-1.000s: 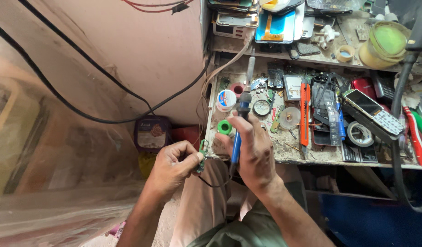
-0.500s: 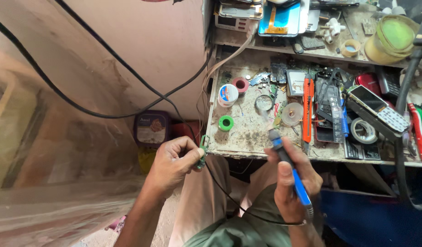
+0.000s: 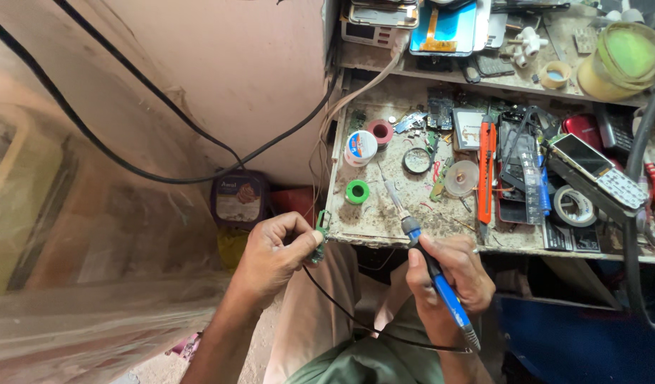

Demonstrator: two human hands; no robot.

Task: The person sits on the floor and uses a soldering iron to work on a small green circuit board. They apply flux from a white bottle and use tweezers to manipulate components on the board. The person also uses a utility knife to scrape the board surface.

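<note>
Fingers of the right hand (image 3: 452, 274), which a second ago were spread up at the worktable (image 3: 384, 220) edge, now grip a blue soldering iron (image 3: 427, 263) pointed over it, while the left hand (image 3: 274, 252) still pinches a small green circuit board (image 3: 319, 238) beside the table's corner.

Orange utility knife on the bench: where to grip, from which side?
Judging by its pose, grip the utility knife mid-body across its narrow width, coming from above. It lies flat, lengthwise front to back, with clutter close on both sides, so a side approach looks blocked.
</note>
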